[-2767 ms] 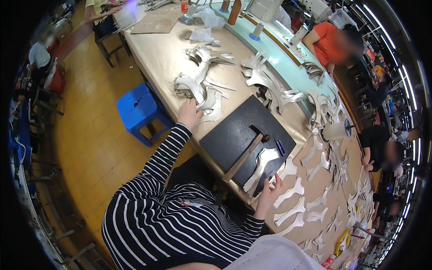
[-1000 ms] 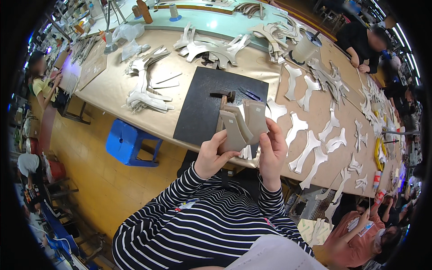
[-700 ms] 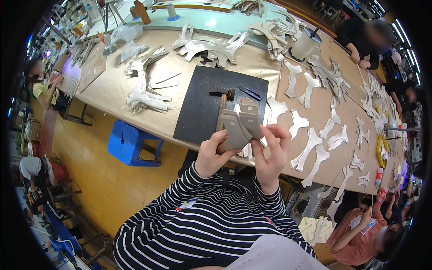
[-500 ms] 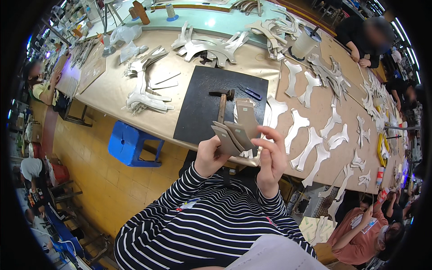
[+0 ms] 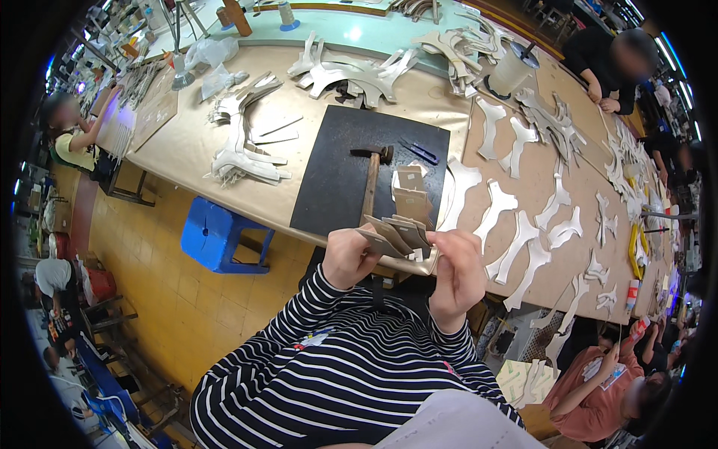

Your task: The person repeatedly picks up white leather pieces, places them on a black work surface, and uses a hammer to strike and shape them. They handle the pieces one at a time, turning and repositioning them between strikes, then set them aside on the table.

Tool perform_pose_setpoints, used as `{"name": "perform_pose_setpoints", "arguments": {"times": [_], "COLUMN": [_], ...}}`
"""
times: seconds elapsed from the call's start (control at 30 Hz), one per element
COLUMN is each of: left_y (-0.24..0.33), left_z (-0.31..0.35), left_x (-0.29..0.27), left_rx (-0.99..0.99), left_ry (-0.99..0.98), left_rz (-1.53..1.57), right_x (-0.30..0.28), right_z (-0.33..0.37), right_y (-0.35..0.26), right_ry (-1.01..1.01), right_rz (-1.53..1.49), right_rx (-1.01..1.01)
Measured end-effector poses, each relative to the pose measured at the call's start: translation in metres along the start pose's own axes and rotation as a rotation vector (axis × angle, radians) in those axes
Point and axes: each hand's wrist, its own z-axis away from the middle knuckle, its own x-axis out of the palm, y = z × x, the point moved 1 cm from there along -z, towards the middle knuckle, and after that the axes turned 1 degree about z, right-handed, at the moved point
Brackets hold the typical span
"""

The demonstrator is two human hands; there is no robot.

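Observation:
Low over the front edge of the table, my left hand (image 5: 348,258) is closed around one end of several flat brownish-grey cut pieces (image 5: 395,233), which fan out toward the right. My right hand (image 5: 458,273) pinches the right side of these pieces between thumb and fingers. Just beyond them, more brown pieces (image 5: 410,196) lie on a black mat (image 5: 321,168). A hammer (image 5: 372,176) with a wooden handle rests on the mat, its handle end behind the held pieces. Close by lies a small blue-and-black hand tool (image 5: 419,152).
Pale shoe-upper-like cut pieces (image 5: 497,208) are spread over the table at right, with piles at left (image 5: 238,142) and back (image 5: 355,78). A thread cone (image 5: 512,72) stands back right. A blue stool (image 5: 221,233) is on the floor at left. Other people work around.
My right hand's raised fingers have come down and closed on the pieces' right side. The pieces have tipped lower and spread into a fan; the left hand keeps its hold.

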Motion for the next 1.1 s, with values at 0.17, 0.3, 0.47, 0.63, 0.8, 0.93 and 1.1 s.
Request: {"name": "perform_pose_setpoints", "arguments": {"times": [0.17,0.3,0.47,0.63,0.8,0.93,1.1], "left_y": [-0.002,0.003,0.015,0.013,0.013,0.012,0.008], "left_z": [-0.003,-0.011,-0.013,-0.014,-0.015,-0.015,-0.010], "left_x": [-0.007,-0.009,-0.011,-0.013,-0.012,-0.012,-0.014], "left_rx": [0.080,0.041,0.014,-0.112,-0.044,-0.064,-0.014], "left_ry": [-0.126,-0.150,-0.120,-0.177,-0.133,-0.135,-0.179], "left_rz": [0.001,0.031,-0.066,0.045,0.056,0.096,0.105], "right_x": [-0.002,-0.004,-0.005,-0.003,-0.001,0.000,-0.001], "right_z": [-0.001,-0.002,-0.001,-0.005,-0.007,-0.009,-0.010], "right_y": [0.001,0.002,0.005,0.009,0.007,0.005,0.005], "right_ry": [-0.025,-0.094,-0.103,-0.092,-0.115,-0.158,-0.203], "right_rz": [-0.100,-0.069,-0.086,-0.137,-0.274,-0.212,-0.295], "right_rx": [0.218,0.167,0.087,0.157,0.233,0.240,0.351]}}
